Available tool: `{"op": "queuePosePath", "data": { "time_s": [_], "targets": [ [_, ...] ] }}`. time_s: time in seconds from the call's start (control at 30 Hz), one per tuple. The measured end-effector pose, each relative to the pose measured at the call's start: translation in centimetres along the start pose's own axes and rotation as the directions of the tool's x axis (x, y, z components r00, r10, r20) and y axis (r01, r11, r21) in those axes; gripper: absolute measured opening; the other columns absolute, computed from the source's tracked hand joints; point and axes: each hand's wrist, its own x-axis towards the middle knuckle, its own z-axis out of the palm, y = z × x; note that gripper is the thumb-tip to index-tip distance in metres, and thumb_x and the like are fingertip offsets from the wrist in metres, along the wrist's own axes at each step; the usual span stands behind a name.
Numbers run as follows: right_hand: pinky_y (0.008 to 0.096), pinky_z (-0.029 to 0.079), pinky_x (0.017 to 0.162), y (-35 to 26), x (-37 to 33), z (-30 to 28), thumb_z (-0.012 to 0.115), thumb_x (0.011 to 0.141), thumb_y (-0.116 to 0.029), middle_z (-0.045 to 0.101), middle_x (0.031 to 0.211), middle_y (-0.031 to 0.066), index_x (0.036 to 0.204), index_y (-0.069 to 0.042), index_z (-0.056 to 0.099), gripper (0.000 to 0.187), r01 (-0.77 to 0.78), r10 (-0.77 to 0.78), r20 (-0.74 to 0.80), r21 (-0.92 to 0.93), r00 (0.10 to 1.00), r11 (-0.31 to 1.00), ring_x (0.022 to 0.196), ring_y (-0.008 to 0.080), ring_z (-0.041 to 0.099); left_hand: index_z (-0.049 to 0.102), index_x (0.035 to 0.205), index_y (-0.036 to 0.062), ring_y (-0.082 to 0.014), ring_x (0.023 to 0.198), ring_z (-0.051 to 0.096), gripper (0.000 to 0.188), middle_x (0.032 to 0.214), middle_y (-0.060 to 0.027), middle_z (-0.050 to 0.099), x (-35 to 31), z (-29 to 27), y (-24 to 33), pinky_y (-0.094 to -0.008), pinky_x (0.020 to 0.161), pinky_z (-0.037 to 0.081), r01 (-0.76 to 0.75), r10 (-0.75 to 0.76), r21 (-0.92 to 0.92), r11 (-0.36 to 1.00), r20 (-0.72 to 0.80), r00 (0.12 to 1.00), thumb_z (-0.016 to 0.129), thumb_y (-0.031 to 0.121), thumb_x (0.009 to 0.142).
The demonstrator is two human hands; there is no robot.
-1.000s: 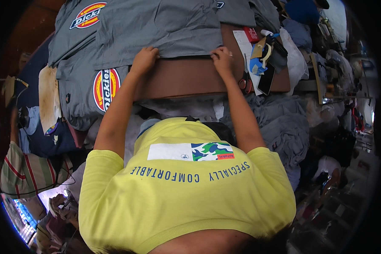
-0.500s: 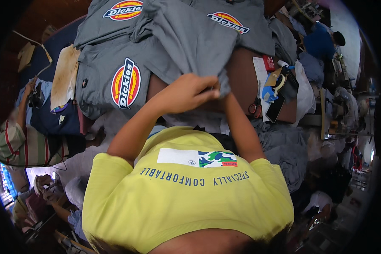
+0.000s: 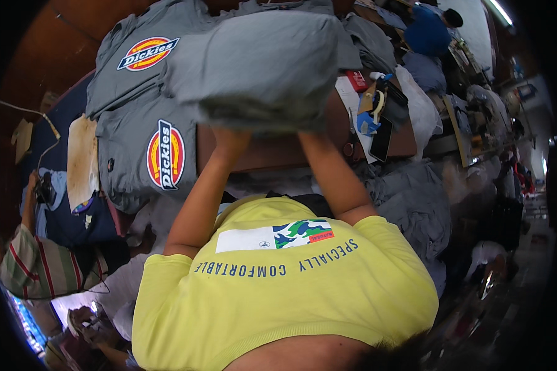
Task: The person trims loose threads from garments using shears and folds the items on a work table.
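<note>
A grey T-shirt (image 3: 260, 68) is raised over the brown table, blurred along its near edge and spread between my two hands. My left hand (image 3: 231, 139) grips it near the lower left edge, and my right hand (image 3: 312, 140) grips it at the lower right. Cloth covers the fingers of both hands. To the left lies another grey T-shirt (image 3: 124, 142) with a red, yellow and white printed badge. Beyond it, a further grey T-shirt (image 3: 114, 83) carries a similar badge.
Scissors (image 3: 351, 148), a black phone (image 3: 381, 140), a tape roll (image 3: 377, 102) and a red box (image 3: 356, 81) lie on the table (image 3: 266, 154) at right. Grey cloth (image 3: 408, 198) is heaped beside me. A person in a striped shirt (image 3: 49, 263) works at left.
Both hands have moved apart and the held T-shirt is lifted and spread wide, where before it hung bunched from the hands. The view has shifted slightly.
</note>
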Motion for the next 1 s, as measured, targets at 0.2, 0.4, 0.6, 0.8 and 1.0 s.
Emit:
{"op": "queuePosePath", "data": {
  "time_s": [0.2, 0.4, 0.6, 0.8, 1.0],
  "targets": [
    [0.0350, 0.045, 0.074, 1.1, -2.2, -4.8, 0.057, 0.080, -0.018, 0.059, 0.091, 0.0130, 0.096, -0.003, 0.059, 0.022, -0.061, 0.048, -0.181, -0.068, 0.982, 0.996, 0.087, 0.0250, 0.057, 0.052, 0.109, -0.0013, -0.0265, 0.092, 0.057, 0.034, 0.101, -0.0188, 0.059, 1.6, -3.2, -2.2, -0.0376, 0.079, 0.043, 0.574, -0.513, -0.381, 0.724, 0.258, 0.818, 0.059, 0.015, 0.080],
    [0.0344, 0.045, 0.074, 1.6, -6.8, -2.7, 0.058, 0.081, -0.021, 0.060, 0.090, 0.0120, 0.095, -0.003, 0.059, 0.023, 0.010, -0.032, -0.062, -0.321, 0.998, 0.947, 0.086, 0.0234, 0.057, 0.053, 0.109, -0.0002, -0.0251, 0.092, 0.057, 0.034, 0.101, -0.0167, 0.059, -1.1, -1.0, 2.2, -0.0368, 0.079, 0.043, 0.524, -0.376, -0.170, 0.835, 0.520, 0.767, 0.058, 0.017, 0.081],
    [0.0337, 0.045, 0.074, 1.7, -3.8, -8.2, 0.058, 0.081, -0.024, 0.061, 0.089, 0.0109, 0.094, -0.003, 0.060, 0.024, -0.094, 0.037, -0.205, -0.273, 0.978, 0.957, 0.085, 0.0217, 0.057, 0.053, 0.110, 0.0008, -0.0238, 0.092, 0.057, 0.034, 0.101, -0.0146, 0.060, 0.1, -7.2, -0.6, -0.0361, 0.079, 0.043, 0.581, -0.525, -0.226, 0.782, 0.262, 0.810, 0.057, 0.019, 0.081],
    [0.0331, 0.045, 0.074, 0.2, -9.2, -5.3, 0.058, 0.082, -0.026, 0.062, 0.087, 0.0099, 0.093, -0.003, 0.061, 0.026, 0.125, -0.161, -0.021, -0.531, 0.987, 0.838, 0.084, 0.0201, 0.057, 0.054, 0.110, 0.0019, -0.0224, 0.092, 0.057, 0.034, 0.100, -0.0125, 0.060, -2.1, 1.2, 5.6, -0.0353, 0.078, 0.043, 0.382, -0.231, -0.322, 0.866, 0.421, 0.877, 0.057, 0.021, 0.082],
    [0.0324, 0.044, 0.074, 2.9, -8.4, -5.7, 0.059, 0.082, -0.029, 0.063, 0.086, 0.0088, 0.092, -0.003, 0.061, 0.029, 0.046, -0.048, 0.009, -0.501, 0.999, 0.864, 0.084, 0.0185, 0.058, 0.055, 0.111, 0.0030, -0.0210, 0.092, 0.057, 0.034, 0.100, -0.0103, 0.061, -1.9, -1.2, 5.3, -0.0345, 0.078, 0.043, 0.492, -0.199, -0.166, 0.855, 0.771, 0.605, 0.056, 0.023, 0.083]
  ]
}}
